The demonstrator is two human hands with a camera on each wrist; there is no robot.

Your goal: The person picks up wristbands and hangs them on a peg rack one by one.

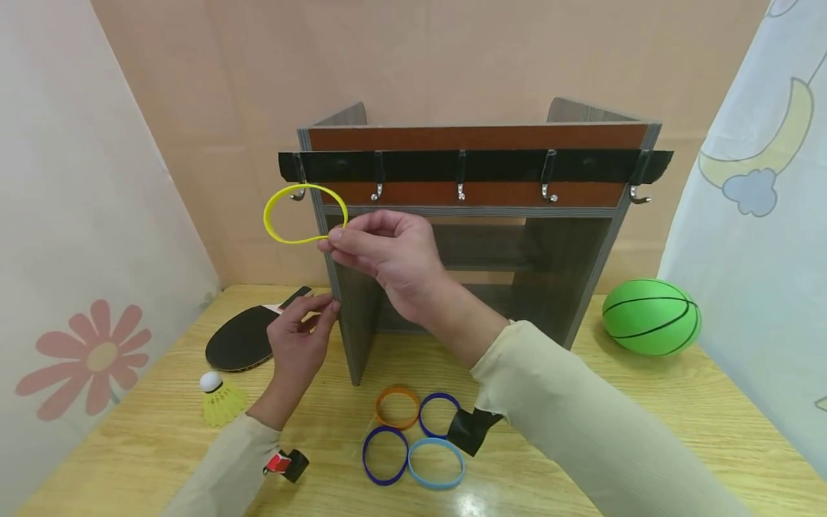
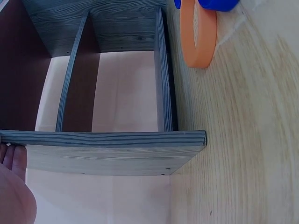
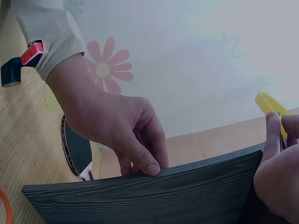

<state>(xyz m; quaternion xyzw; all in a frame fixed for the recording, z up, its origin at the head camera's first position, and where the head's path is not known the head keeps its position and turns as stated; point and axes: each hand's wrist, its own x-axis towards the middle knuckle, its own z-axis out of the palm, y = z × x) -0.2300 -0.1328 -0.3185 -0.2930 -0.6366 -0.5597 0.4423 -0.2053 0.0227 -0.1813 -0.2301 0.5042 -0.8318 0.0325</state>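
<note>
My right hand [image 1: 403, 262] pinches a yellow silicone wristband [image 1: 265, 215] between thumb and fingers, in front of the leftmost hook [image 1: 298, 194] of the rack. From this view I cannot tell whether the band touches that hook. Lower down, my left hand [image 1: 300, 341] grips the front edge of the left side panel of a grey and brown wooden shelf [image 1: 478, 136]. The right wrist view shows the left thumb [image 3: 148, 165] on that edge. A black strip [image 1: 413, 166] with several metal hooks runs across the shelf's front.
Orange [image 1: 397, 388], light blue [image 1: 436, 486] and two dark blue wristbands [image 1: 385, 482] lie on the table before the shelf. A table tennis paddle [image 1: 242, 341] and a yellow shuttlecock [image 1: 222, 402] are at left. A green ball [image 1: 649, 316] sits at right.
</note>
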